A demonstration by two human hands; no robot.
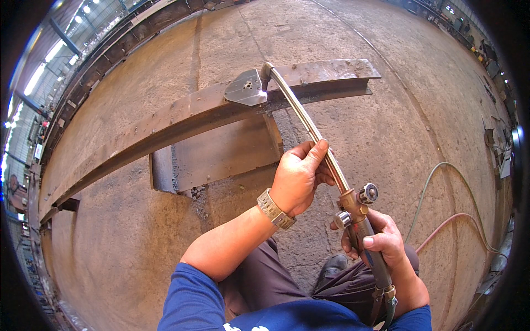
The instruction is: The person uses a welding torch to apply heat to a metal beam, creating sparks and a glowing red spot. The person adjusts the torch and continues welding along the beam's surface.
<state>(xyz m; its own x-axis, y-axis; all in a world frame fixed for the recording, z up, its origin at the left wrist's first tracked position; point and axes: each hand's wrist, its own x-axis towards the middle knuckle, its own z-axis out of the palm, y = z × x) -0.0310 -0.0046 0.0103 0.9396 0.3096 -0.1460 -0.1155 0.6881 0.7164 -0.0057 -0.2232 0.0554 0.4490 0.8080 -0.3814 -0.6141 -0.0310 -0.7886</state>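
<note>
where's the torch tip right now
In the head view the torch tip is upper centre, over the steel beam, just right of the small grey plate.

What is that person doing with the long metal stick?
A person holds a long gas cutting torch with both hands. The left hand steadies the thin metal tubes partway along, and the right hand grips the handle near the valve knobs. The torch's bent tip sits at a small grey plate on a long rusty steel beam lying across the floor. No flame shows. Hoses trail off to the right.
</note>
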